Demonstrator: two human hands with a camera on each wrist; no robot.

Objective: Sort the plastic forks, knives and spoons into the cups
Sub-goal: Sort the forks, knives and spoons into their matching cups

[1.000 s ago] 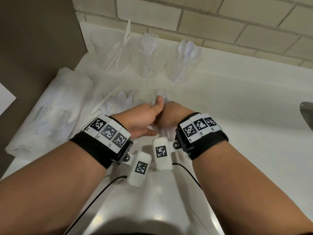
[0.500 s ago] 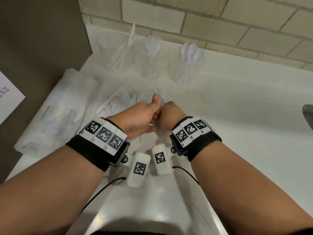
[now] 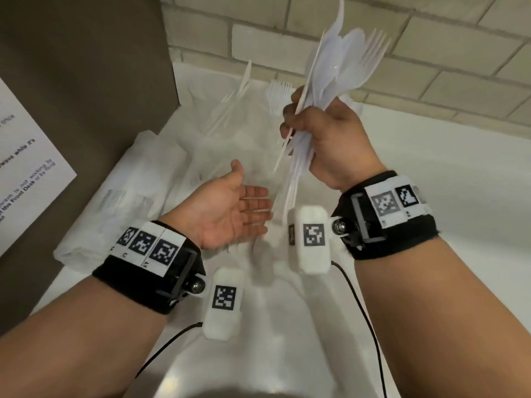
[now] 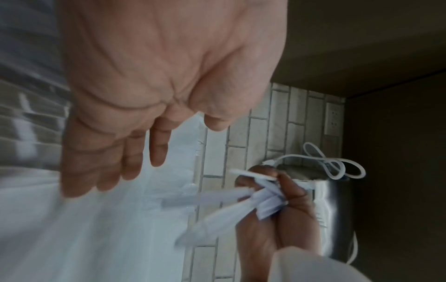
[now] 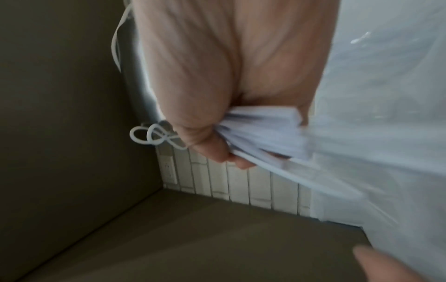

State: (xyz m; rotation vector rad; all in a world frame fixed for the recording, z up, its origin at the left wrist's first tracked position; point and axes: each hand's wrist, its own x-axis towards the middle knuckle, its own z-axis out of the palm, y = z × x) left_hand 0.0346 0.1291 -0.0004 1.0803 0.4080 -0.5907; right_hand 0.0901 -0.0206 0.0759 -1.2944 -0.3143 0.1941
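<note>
- Where the brown side panel [image 3: 86, 81] meets the white bench [image 3: 445, 225], a printed paper sheet [image 3: 26, 173] hangs on the panel, and a clear plastic bag [image 3: 120, 196] lies on the bench just beside it.
- Behind the bag, a clear cup of plastic knives [image 3: 232, 101] stands near the tiled wall [image 3: 431, 53], with a cup of plastic forks [image 3: 277, 94] just to its right; the cup walls are too faint to trace.
- Low over the bench, the left hand [image 3: 230, 208] is released, palm up, fingers straight and together, holding nothing; the left wrist view shows the same flat palm [image 4: 149, 76].
- Above and to its right, the right hand [image 3: 324, 139] is clenched round a mixed bundle of white plastic cutlery [image 3: 336, 58], raised off the bench. Fork tines, a spoon bowl and a knife blade fan upward in front of the wall, and the handles stick out below the fist.
- In the right wrist view the handles [image 5: 263, 129] are squeezed between thumb and curled fingers.
- Farther right, a steel appliance with a coiled white cable [image 4: 335, 166] on top stands by the wall.
</note>
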